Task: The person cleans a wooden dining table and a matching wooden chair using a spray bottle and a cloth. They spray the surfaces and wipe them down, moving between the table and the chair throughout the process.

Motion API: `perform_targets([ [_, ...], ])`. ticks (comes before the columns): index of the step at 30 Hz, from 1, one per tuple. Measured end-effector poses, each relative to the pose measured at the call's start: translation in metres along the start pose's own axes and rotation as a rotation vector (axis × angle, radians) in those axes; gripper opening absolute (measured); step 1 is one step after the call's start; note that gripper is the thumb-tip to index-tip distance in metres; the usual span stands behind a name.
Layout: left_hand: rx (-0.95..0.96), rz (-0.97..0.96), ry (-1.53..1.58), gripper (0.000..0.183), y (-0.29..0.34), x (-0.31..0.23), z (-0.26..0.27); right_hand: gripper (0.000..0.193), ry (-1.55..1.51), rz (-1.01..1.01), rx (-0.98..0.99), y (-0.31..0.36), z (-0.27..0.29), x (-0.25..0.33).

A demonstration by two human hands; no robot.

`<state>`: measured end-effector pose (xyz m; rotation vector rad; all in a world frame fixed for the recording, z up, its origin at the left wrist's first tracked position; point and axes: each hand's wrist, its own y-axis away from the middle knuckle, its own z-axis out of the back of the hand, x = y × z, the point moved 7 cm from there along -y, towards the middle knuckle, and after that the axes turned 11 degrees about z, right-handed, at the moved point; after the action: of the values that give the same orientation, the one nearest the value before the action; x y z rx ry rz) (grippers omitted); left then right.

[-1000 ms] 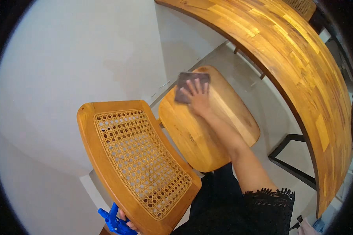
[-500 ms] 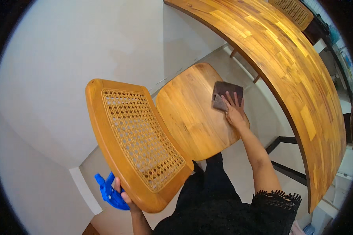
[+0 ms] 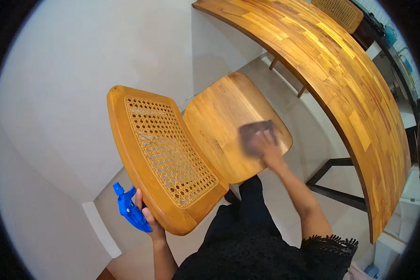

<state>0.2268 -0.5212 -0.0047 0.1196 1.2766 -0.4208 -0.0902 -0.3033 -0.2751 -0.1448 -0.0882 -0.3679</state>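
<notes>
A wooden chair stands before me, with a woven cane backrest (image 3: 165,154) on the left and a smooth wooden seat (image 3: 219,107) beyond it. My left hand (image 3: 150,219) is closed around a spray bottle with a blue trigger head (image 3: 131,210), beside the lower left edge of the backrest. The bottle's body is hidden behind hand and chair. On the right part of the seat, my right hand (image 3: 268,149) grips and presses down a folded brown cloth (image 3: 253,136). Both hand and cloth are smeared by motion.
A large striped wooden tabletop (image 3: 322,60) curves along the right, with a dark metal leg frame (image 3: 333,191) under it. Another cane-backed chair (image 3: 339,13) stands at the far right. A white wall (image 3: 98,60) rises close on the left.
My right hand has swept the cloth toward me and slightly left over the seat. The backrest and the spray bottle in my left hand appear slightly higher in view.
</notes>
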Motion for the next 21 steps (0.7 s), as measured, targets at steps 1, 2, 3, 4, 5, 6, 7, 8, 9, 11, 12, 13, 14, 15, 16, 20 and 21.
perform_targets([
  [1, -0.008, 0.012, 0.028, 0.062, 0.001, 0.001, 0.000, 0.077, 0.000, -0.107, 0.010, -0.008, 0.009, -0.011],
  [2, -0.020, 0.024, 0.056, 0.063, 0.004, 0.003, 0.000, 0.076, 0.000, -0.211, 0.020, -0.015, 0.019, -0.020],
  [3, -0.032, 0.039, 0.087, 0.063, 0.007, 0.005, 0.002, 0.075, 0.003, -0.314, 0.034, -0.019, 0.025, -0.028],
  [4, 0.014, 0.023, 0.100, 0.061, 0.008, 0.009, 0.002, 0.077, -0.028, -0.323, 0.031, -0.028, 0.025, -0.014],
  [5, 0.057, 0.008, 0.114, 0.060, 0.010, 0.015, 0.004, 0.076, -0.089, -0.190, 0.081, -0.039, 0.022, 0.010],
  [6, 0.104, -0.008, 0.124, 0.059, 0.012, 0.017, 0.005, 0.076, -0.154, -0.061, 0.131, -0.048, 0.019, 0.035],
  [7, 0.103, -0.009, 0.116, 0.059, 0.015, 0.019, 0.008, 0.076, -0.219, 0.070, 0.181, -0.056, 0.014, 0.053],
  [8, 0.100, -0.009, 0.109, 0.059, 0.019, 0.020, 0.010, 0.077, -0.198, 0.091, 0.148, -0.069, 0.007, 0.052],
  [9, 0.097, -0.017, 0.107, 0.059, 0.021, 0.018, 0.009, 0.077, -0.177, 0.105, 0.113, -0.087, -0.003, 0.047],
  [11, 0.080, -0.014, 0.162, 0.059, 0.027, 0.013, 0.008, 0.076, -0.155, 0.088, 0.052, -0.138, -0.010, 0.034],
  [12, 0.073, -0.004, 0.217, 0.058, 0.030, 0.010, 0.006, 0.074, -0.158, 0.051, 0.035, -0.171, -0.010, 0.030],
  [13, 0.070, 0.012, 0.269, 0.058, 0.029, 0.007, 0.003, 0.073, -0.164, 0.012, 0.024, -0.199, -0.013, 0.030],
  [14, 0.132, 0.098, 0.515, 0.058, 0.025, 0.008, -0.001, 0.072, -0.178, 0.025, -0.008, -0.224, -0.018, 0.038],
  [15, 0.167, 0.187, 0.761, 0.057, 0.023, 0.009, -0.005, 0.071, -0.196, 0.045, -0.037, -0.245, -0.023, 0.051],
  [16, 0.228, 0.343, 1.282, 0.057, 0.027, 0.015, -0.007, 0.070, -0.209, 0.059, -0.062, -0.256, -0.027, 0.063],
  [20, 0.133, 0.264, 0.996, 0.053, 0.016, 0.007, -0.017, 0.055, -0.342, 0.298, -0.082, -0.228, -0.039, 0.124],
  [21, 0.138, 0.198, 0.811, 0.053, 0.015, 0.000, -0.018, 0.051, -0.366, 0.359, -0.072, -0.203, -0.040, 0.139],
])
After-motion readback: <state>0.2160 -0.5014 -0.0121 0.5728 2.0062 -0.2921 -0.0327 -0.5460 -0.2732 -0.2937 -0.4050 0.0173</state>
